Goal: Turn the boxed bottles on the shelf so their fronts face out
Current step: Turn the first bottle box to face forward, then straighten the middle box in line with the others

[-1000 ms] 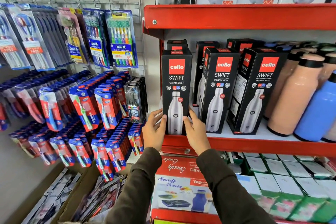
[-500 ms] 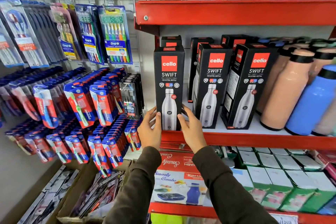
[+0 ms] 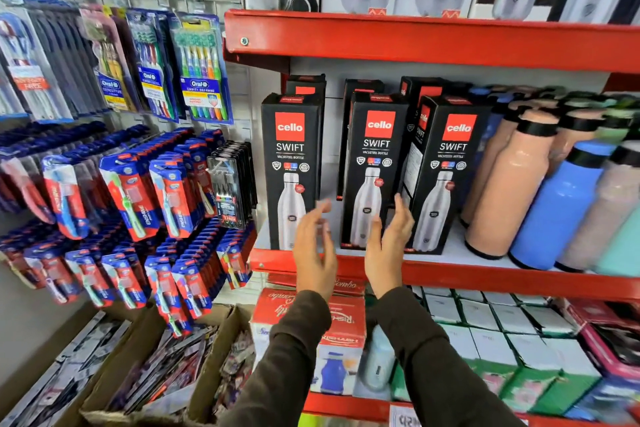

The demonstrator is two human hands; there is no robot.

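We face a red metal shelf carrying three tall black cardboard bottle boxes in a front row. Right of the boxes on the shelf stand unboxed peach plastic bottles and a blue bottle. Left of the shelf, packs of toothbrushes hang on a wire wall rack. More black boxes stand behind the front row.

Our left hand and right hand are raised in front of the shelf edge, palms turned toward each other, fingers loosely spread and holding nothing. The left hand overlaps the lower right corner of the left box; motion blur keeps us from telling whether it touches. The right hand partly covers the base of the middle box.

All three boxes stand upright, long axis vertical. The left and middle boxes face squarely out; the right box is angled, showing its left side panel too.
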